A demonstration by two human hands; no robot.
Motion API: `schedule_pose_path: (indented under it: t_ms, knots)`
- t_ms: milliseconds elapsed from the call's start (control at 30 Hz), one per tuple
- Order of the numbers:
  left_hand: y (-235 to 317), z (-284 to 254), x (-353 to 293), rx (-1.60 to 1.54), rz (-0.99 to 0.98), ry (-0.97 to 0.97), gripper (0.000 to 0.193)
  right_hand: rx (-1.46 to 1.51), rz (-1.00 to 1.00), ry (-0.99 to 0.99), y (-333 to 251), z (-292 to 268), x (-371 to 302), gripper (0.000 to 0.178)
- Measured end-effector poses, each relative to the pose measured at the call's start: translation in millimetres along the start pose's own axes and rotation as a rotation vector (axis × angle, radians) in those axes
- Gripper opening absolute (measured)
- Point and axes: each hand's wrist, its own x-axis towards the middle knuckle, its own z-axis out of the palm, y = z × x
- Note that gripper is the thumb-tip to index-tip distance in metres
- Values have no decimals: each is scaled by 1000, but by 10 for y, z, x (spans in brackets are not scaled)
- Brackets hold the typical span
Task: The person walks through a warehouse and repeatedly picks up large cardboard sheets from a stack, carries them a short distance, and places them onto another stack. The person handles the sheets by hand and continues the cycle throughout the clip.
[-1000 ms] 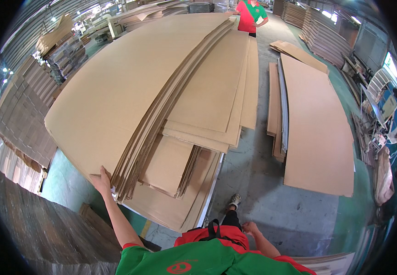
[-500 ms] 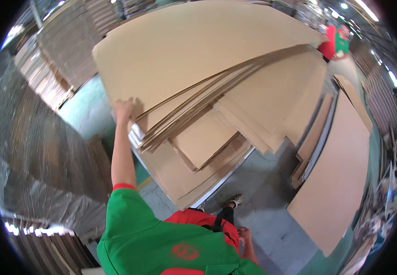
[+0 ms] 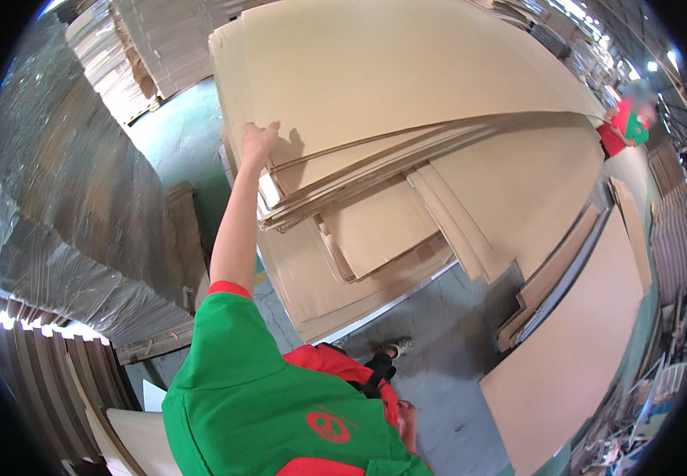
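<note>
My left arm reaches out to a wide stack of brown cardboard sheets [image 3: 407, 63]. At its near left corner, my left hand [image 3: 259, 144] is over the top sheet with fingers apart, and its shadow falls beside it. Below that corner, the near edges of several sheets [image 3: 343, 189] fan out with gaps between them. Smaller cardboard pieces [image 3: 383, 226] lie under these edges, on larger sheets [image 3: 304, 278]. My right hand [image 3: 407, 419] hangs low beside my body; its fingers are too small and partly hidden to read.
A co-worker [image 3: 629, 127] in red and green is by the stack's far right end. Large cardboard panels [image 3: 569, 349] lean at the right. Plastic-wrapped bulk [image 3: 66, 206] rises at the left. Grey floor [image 3: 447, 349] shows between the stack and the panels.
The whole view has shifted, with the stack now further right. My left hand appears higher and slightly further in from the stack's left edge. My right hand is still low at my side.
</note>
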Motion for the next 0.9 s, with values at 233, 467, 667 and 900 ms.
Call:
schedule_pose_path:
  t_ms: [233,467,667,900]
  knots:
    - [-301,135,598,-323,-216,-59,62,-250,-170,-62,-158,-36,27,22]
    - [-254,331,977,-371,-259,-165,54,-9,-95,-123,168,-314,159,21]
    - [62,569,992,-618,-275,-443,26,-185,-586,-28,424,-904,236,39]
    - [884,1105,-861,-994,-214,-740,35,-38,-411,296,-663,-1103,433,25]
